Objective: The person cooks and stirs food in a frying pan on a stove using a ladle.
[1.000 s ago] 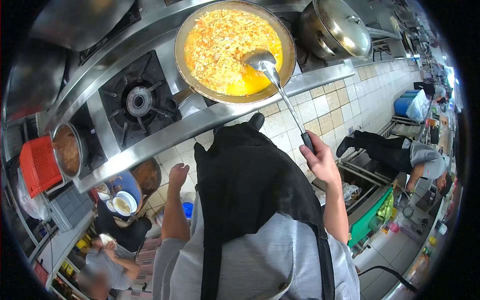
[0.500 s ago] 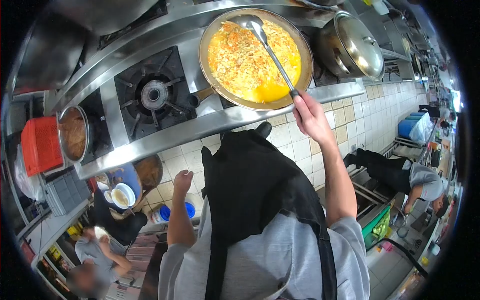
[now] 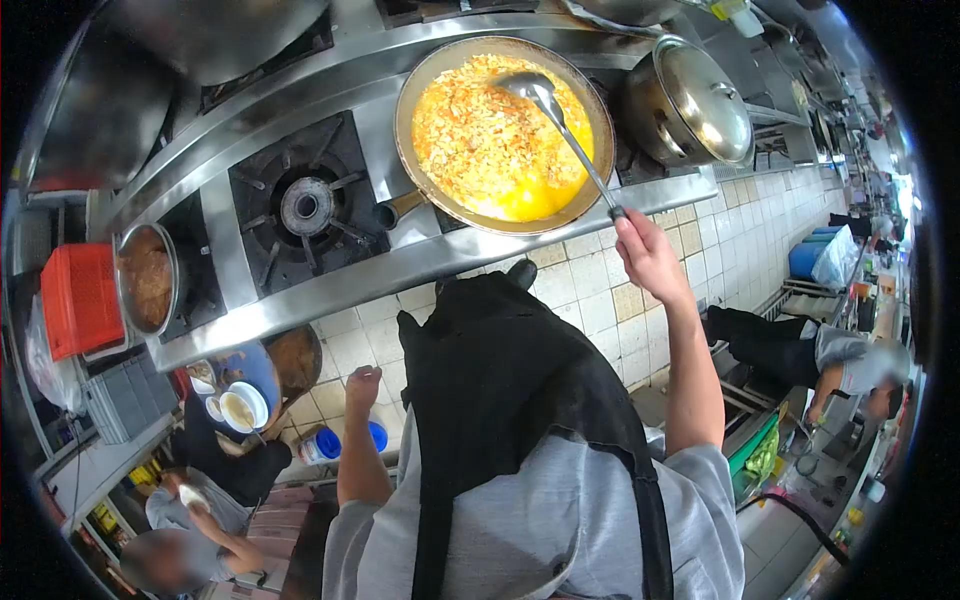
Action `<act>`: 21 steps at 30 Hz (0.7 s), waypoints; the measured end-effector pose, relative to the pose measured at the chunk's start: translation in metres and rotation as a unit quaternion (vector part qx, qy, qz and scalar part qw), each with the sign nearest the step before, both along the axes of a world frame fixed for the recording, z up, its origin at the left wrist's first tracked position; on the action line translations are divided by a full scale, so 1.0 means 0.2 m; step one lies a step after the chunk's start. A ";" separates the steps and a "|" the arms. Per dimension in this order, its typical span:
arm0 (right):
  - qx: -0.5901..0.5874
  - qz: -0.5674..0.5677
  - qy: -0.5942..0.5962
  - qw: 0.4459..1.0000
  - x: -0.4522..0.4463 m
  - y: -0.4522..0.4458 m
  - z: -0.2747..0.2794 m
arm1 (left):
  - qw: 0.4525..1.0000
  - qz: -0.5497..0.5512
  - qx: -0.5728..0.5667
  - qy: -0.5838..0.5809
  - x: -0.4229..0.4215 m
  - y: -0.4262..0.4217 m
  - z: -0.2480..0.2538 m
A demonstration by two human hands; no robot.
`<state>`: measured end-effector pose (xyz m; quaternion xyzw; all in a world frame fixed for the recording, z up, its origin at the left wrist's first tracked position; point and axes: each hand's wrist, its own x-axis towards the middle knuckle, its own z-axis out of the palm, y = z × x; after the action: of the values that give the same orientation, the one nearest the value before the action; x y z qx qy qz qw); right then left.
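Observation:
My right hand (image 3: 652, 258) is wrapped round the dark end of a long-handled ladle (image 3: 580, 152). Its metal bowl rests in the yellow, chunky food (image 3: 480, 135) in a wide frying pan (image 3: 405, 130), on the far right side of the mixture. Bright yellow liquid pools at the pan's near side. The pan's wooden handle (image 3: 408, 207) points left toward me, with no hand on it. Low at my left side, my left hand (image 3: 364, 387) hangs with curled fingers, and nothing shows in it. It is apart from the stove, over the tiled floor.
A bare burner (image 3: 307, 204) lies left of the pan, and a lidded pot (image 3: 695, 105) stands right. Farther left are a pot of brown food (image 3: 147, 278) and a red crate (image 3: 82, 300). One person (image 3: 215, 520) sits lower left; another (image 3: 830, 355) works at the right counter.
My right hand has moved right and slightly toward me, drawing the ladle's bowl from the pan's far left to the right. My left hand is slightly lower in view.

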<state>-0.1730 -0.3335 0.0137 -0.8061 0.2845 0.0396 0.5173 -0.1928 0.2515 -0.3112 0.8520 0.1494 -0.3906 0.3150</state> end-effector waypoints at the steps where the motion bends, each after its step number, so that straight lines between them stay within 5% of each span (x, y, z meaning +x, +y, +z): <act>1: 0.000 -0.010 -0.003 1.000 0.02 0.00 -0.01 | 1.000 -0.014 -0.004 -0.008 0.03 -0.01 0.03; 8: 0.093 -0.064 0.004 0.994 0.10 0.04 -0.24 | 0.998 -0.006 -0.016 -0.060 0.19 -0.11 0.16; 14: 0.130 -0.100 0.078 0.983 -0.31 0.05 -0.07 | 0.999 -0.020 0.013 -0.045 0.17 -0.13 0.23; 18: -0.077 -0.009 0.019 0.997 -0.41 0.02 -0.09 | 1.000 -0.019 0.000 -0.004 0.16 -0.10 0.16; 21: -0.114 0.002 0.003 0.994 -0.32 0.13 -0.04 | 1.000 -0.015 -0.004 -0.009 0.17 -0.11 0.13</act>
<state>-0.2375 -0.3065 0.0065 -0.8602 0.2870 0.0104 0.4214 -0.1594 0.2289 -0.2860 0.8562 0.1320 -0.3887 0.3136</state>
